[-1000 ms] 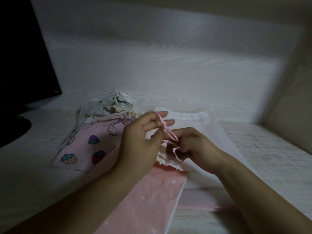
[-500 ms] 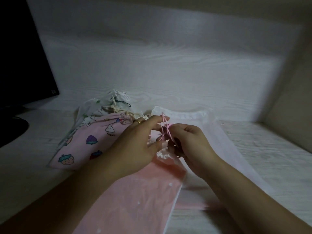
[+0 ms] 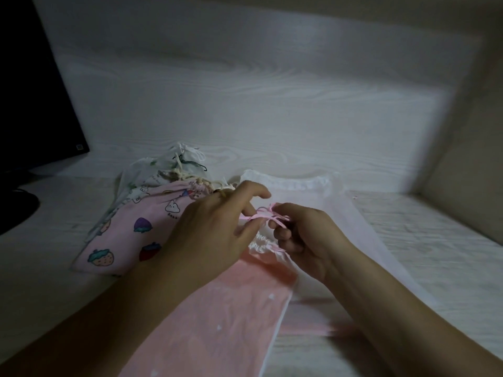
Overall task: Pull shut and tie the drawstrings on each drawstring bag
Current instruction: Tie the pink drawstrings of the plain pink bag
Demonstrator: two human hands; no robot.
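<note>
With the pink bag (image 3: 217,317) gathered shut on the counter (image 3: 435,240), my left hand (image 3: 212,235) and right hand (image 3: 307,240) each pinch its pink drawstring (image 3: 265,214), knot apparently half-formed; behind it, the white bag (image 3: 313,194) remains open, the strawberry bag (image 3: 130,235) looks tied.

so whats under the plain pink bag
A white bag lies under the pink bag, sticking out to its right and behind, mouth still open. At the lower right a pink strip shows beneath both. The forearms hide the rest.
</note>
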